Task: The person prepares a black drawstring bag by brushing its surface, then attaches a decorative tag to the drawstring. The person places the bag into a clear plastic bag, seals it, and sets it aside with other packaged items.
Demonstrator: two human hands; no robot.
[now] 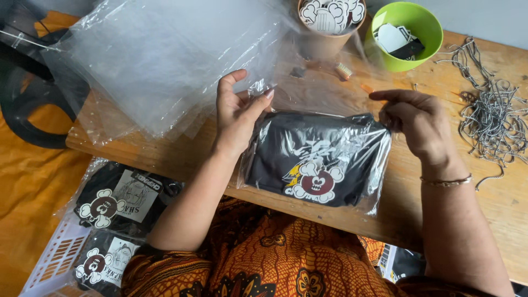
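Note:
A folded black garment with a white and red cartoon print lies inside a clear plastic bag (316, 162) on the wooden table (495, 203). My left hand (236, 113) pinches the bag's open flap at its upper left corner. My right hand (415, 118) pinches the flap at the upper right corner; a thin bracelet sits on that wrist. The loose flap stretches up between both hands.
A pile of empty clear bags (165, 60) covers the table's left part. A brown cup (330, 25) of printed tags and a green bowl (404, 36) stand at the back. Ball chains (489, 115) lie at right. A white basket (60, 253) with bagged garments sits lower left.

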